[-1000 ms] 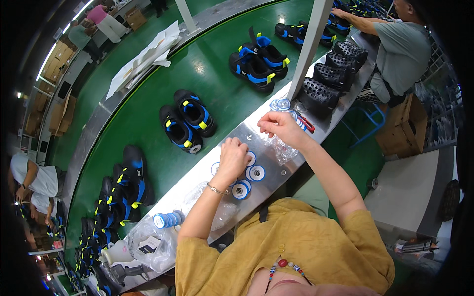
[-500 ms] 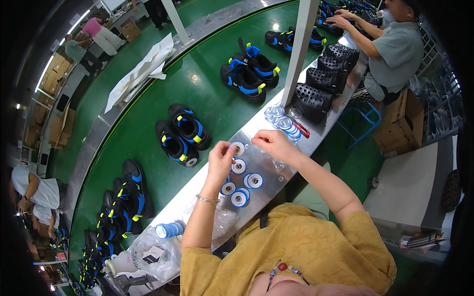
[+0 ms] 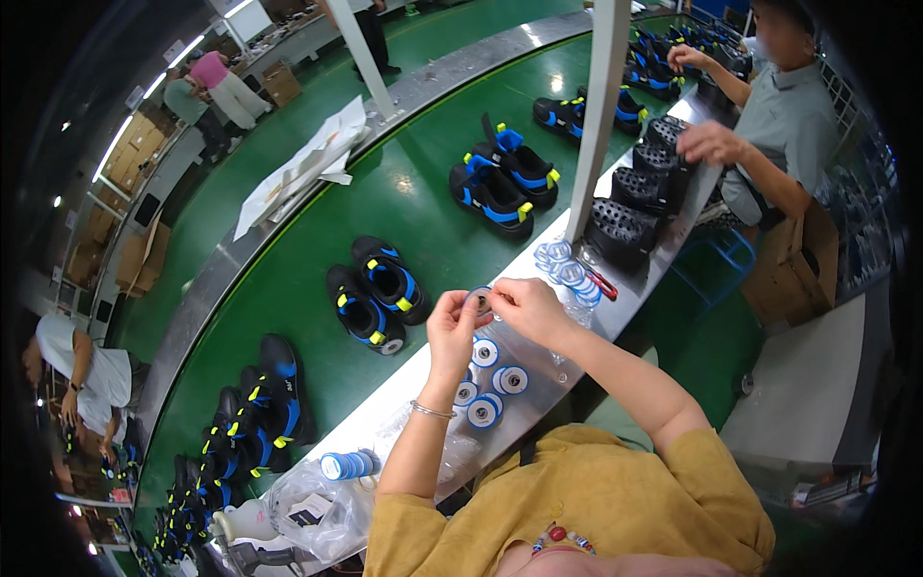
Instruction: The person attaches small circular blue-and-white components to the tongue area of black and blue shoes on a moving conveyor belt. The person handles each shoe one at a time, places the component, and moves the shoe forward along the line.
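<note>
My left hand is closed on a round white tag with a blue rim, held up over the metal bench. Against the tag's right edge, the fingertips of my right hand are pinched together; whatever they grip is too small to make out. Several more round blue-rimmed tags lie in a loose group on the bench below my hands, some overlapping. Beyond my left hand, a pair of black and blue shoes with yellow tabs stands on the green surface.
Clear blue-edged discs lie beside a red-handled tool near a white post. Black perforated forms line the bench's right. Left are a tag stack, plastic bags and more shoes. A co-worker sits far right.
My hands have come together, the right pinch now meeting the tag in my left fingers. The view has shifted slightly. The co-worker's near hand has moved closer over the black forms.
</note>
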Demonstrator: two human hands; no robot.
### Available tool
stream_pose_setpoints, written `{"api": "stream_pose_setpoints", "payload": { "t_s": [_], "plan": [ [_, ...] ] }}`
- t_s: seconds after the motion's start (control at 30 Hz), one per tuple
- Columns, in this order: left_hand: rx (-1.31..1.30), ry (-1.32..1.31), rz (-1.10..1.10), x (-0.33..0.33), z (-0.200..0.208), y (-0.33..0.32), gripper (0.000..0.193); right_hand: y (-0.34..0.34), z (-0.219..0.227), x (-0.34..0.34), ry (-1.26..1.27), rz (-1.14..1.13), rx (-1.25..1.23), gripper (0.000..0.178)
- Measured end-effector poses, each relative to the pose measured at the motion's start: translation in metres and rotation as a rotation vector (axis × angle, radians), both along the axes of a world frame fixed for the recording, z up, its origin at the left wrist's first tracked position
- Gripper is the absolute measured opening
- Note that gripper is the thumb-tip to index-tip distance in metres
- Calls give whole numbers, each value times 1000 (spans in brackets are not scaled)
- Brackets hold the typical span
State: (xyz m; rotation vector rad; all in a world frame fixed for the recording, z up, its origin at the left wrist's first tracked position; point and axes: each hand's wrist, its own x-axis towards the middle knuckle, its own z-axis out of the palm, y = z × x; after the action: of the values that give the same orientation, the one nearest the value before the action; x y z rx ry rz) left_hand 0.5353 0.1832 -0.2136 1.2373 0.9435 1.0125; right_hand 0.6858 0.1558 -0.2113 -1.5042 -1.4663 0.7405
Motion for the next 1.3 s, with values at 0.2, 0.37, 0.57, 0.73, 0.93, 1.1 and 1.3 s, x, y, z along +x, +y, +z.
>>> {"api": "stream_pose_setpoints", "payload": {
  "t_s": [0.2,0.37,0.57,0.73,0.93,1.1,1.3],
  "plan": [
    [77,119,-35,-2,-15,6,16,3,-5,3,-29,12,24,18],
    [4,25,-20,-1,-13,8,14,1,-13,4,-171,73,154,15],
    [-7,50,-8,5,-15,11,12,3,-21,4,-254,80,233,16],
    [197,269,49,9,-21,16,11,11,-10,13,137,88,13,19],
    [413,428,42,19,-2,23,13,24,-32,23,420,213,11,16],
    [416,530,-88,30,4,36,10,21,-32,42,357,174,-105,14],
    [440,450,-154,65,-4,81,14,28,-48,74,459,22,-31,14]
  ]
}}
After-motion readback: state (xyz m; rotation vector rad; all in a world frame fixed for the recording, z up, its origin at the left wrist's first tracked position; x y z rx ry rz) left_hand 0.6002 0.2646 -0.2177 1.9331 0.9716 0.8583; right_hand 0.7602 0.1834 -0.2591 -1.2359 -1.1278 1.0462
